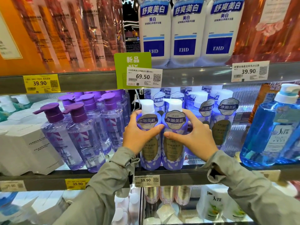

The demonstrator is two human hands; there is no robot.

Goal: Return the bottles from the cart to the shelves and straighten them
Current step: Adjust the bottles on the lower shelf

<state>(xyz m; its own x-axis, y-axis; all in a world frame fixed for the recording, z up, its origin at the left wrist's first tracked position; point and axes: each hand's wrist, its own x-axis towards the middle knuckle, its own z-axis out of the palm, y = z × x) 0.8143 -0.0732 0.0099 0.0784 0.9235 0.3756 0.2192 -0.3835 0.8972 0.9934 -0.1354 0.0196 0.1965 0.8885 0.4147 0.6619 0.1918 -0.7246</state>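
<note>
Two purple-and-white pump bottles stand side by side at the front of the middle shelf (186, 173). My left hand (138, 133) grips the left bottle (148, 153) around its upper body, thumb across the front. My right hand (193, 135) grips the right bottle (172, 151) the same way, thumb pointing left. Both bottles are upright and touch each other, labels facing me. More bottles of the same kind (225, 117) stand behind and to the right. No cart is in view.
Clear purple pump bottles (78, 132) and white boxes (30, 143) fill the shelf to the left. A large blue bottle (272, 132) stands at the right. White EHD bottles (186, 30) line the shelf above; price tags hang on the shelf edges. A lower shelf holds more bottles.
</note>
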